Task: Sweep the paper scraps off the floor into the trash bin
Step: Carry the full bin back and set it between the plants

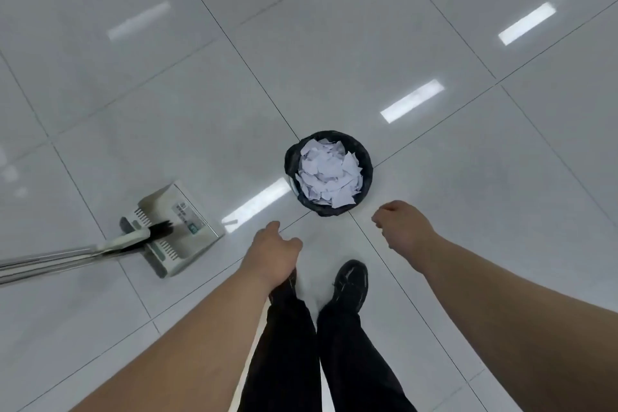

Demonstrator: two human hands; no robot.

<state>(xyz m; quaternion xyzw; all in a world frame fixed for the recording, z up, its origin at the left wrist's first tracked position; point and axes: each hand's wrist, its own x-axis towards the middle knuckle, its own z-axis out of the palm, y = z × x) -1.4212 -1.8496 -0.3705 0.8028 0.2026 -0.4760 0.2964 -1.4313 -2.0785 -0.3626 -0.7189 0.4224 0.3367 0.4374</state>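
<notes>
Paper scraps point(329, 174) piled in trash bin point(367, 157) w/ black liner, bin standing on tile floor point(468, 177) approx. mid-frame, just ahead of the feet. Left hand point(274, 246) & right hand point(401, 224) both out front, near the bin, fingers loosely curled, holding nothing. Dustpan point(182, 211) w/ broom point(133, 237) lying across it on floor at left, apart from both hands.

Am seeing bright, even overhead light. Glossy floor point(174, 104) throwing back rectangular glare strips point(413, 100). Shadows looking faint, soft. Tile lines point(231, 43) bowing toward frame edges; whole picture reading slightly blurred.
</notes>
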